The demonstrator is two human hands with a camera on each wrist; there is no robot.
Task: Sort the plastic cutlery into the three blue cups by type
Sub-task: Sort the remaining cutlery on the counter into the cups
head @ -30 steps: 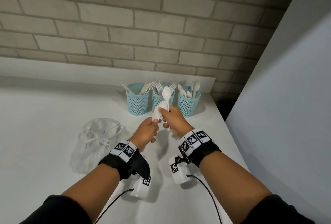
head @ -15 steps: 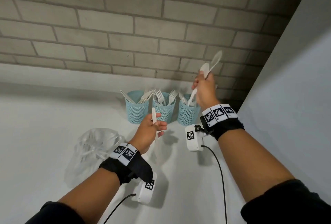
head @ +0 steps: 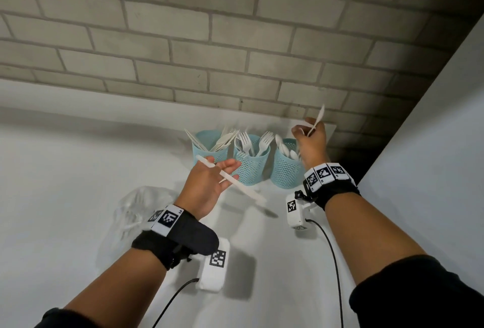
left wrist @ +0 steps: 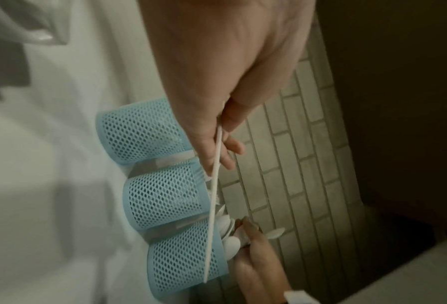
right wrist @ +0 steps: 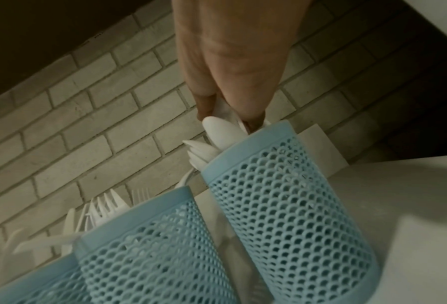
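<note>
Three blue mesh cups stand in a row by the brick wall: the left cup [head: 209, 151] holds knives, the middle cup [head: 251, 168] forks, the right cup [head: 285, 173] spoons. My left hand [head: 222, 173] pinches a white plastic knife [head: 243, 189] in front of the left and middle cups; the knife [left wrist: 213, 185] slants down to the right. Over the mouth of the right cup [right wrist: 282, 195], my right hand [head: 306, 131] grips white spoons [right wrist: 219, 129], and one handle [head: 318, 118] sticks up above the fingers.
A crumpled clear plastic bag [head: 136, 212] lies on the white table [head: 65, 183] left of my left wrist. The brick wall [head: 209, 52] rises right behind the cups. A white panel [head: 432, 131] closes off the right side beyond the table's edge.
My right hand has come down from high against the wall to the right cup's mouth with the spoons. My left hand has tipped the knife from upright to slanting.
</note>
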